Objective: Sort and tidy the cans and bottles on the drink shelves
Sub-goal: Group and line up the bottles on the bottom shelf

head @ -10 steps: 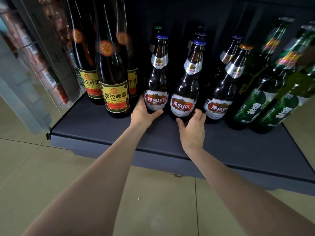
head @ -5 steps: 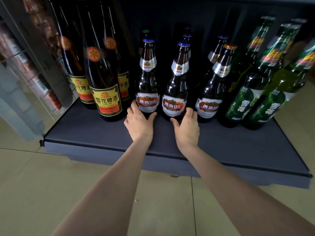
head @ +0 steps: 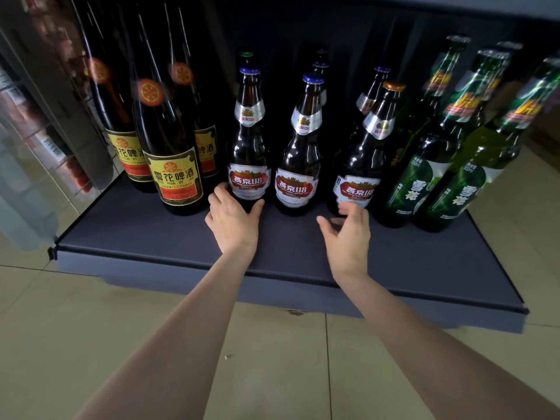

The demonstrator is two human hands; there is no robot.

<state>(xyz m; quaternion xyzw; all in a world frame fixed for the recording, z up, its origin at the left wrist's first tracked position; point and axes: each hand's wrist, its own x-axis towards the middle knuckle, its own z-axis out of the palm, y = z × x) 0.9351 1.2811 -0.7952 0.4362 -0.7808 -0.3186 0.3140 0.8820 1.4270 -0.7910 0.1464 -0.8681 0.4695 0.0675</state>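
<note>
Brown glass bottles with red-and-white labels (head: 249, 147) stand upright on the dark shelf (head: 151, 234). My left hand (head: 233, 219) grips the leftmost base; right hand (head: 348, 228), fingers (head: 345, 207) spread, nears the orange-capped bottle (head: 363, 165) just ahead.

We see three brown bottles with red labels standing upright in a row on the dark shelf (head: 394, 259): the left bottle (head: 249, 147), the middle bottle (head: 300, 159) and the right bottle (head: 363, 165). More of the same kind stand behind them. Tall dark bottles (head: 165, 140) with yellow labels stand to their left, and green bottles (head: 436, 165) stand to their right, all upright.
</note>
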